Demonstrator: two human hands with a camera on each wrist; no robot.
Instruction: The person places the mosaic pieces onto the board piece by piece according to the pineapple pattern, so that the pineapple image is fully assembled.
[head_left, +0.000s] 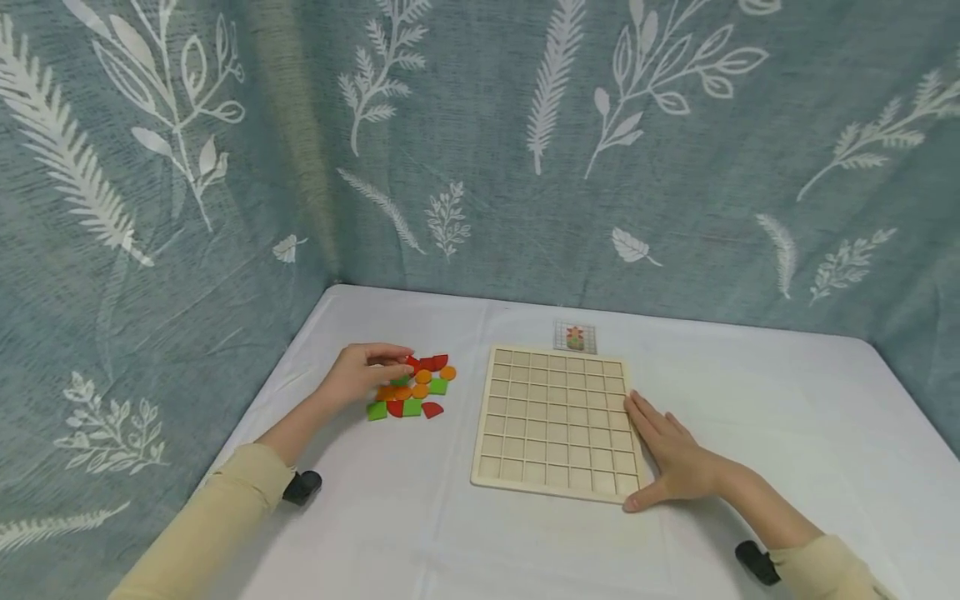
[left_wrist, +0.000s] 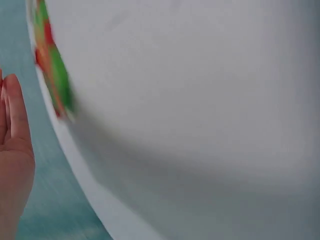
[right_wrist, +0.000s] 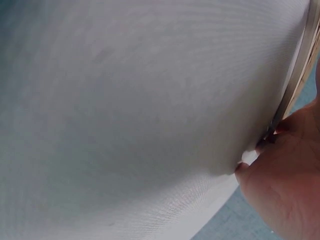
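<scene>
At the left of the table my left hand (head_left: 363,372) is over a cluster of small flat pieces, thumb and fingers apart near a red piece (head_left: 412,362). Green square pieces (head_left: 412,407), orange round pieces (head_left: 447,372) and red quarter-round pieces (head_left: 432,409) make up the cluster; the hand hides part of it. In the left wrist view the pieces (left_wrist: 57,75) look blurred. My right hand (head_left: 675,458) rests with spread fingers along the right edge of a square wooden grid board (head_left: 555,421). The right wrist view shows that hand (right_wrist: 285,170) against the board's edge (right_wrist: 300,65).
Just behind the board lies a small card (head_left: 575,337) printed with a grid and a coloured figure. A white cloth (head_left: 757,392) covers the table. Blue-green curtains (head_left: 480,150) with white leaves hang behind and at the sides.
</scene>
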